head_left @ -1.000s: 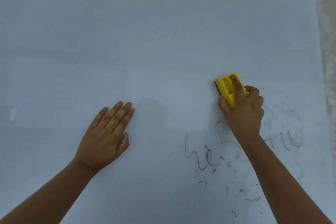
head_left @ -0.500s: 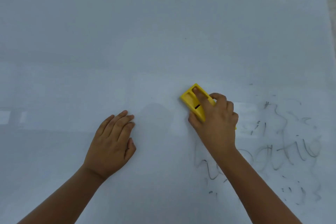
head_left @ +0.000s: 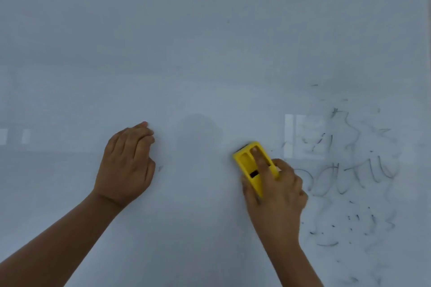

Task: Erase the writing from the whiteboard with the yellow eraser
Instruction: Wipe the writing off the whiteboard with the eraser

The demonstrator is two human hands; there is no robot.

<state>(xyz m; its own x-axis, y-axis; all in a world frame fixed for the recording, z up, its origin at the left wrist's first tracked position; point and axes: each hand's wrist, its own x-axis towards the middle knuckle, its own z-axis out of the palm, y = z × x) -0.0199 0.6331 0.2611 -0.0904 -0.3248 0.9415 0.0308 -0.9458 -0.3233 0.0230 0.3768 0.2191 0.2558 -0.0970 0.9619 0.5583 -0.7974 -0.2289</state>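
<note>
The white whiteboard (head_left: 210, 42) fills the whole view. My right hand (head_left: 277, 191) grips the yellow eraser (head_left: 247, 163) and presses it flat on the board at centre right, with my index finger lying along its top. Half-erased black writing (head_left: 349, 170) and smudged strokes lie to the right of the eraser, and scattered ink flecks (head_left: 345, 226) sit below them. My left hand (head_left: 126, 165) rests on the board at centre left with its fingers curled under, holding nothing.
Bright window reflections show on the board surface at the far left (head_left: 14, 136) and over the writing (head_left: 303, 137). A faint dark reflection (head_left: 198, 133) sits between my hands.
My right hand has swept the eraser left and down over the left part of the writing, which no longer shows. My left hand's flat fingers have curled. The view has shifted.
</note>
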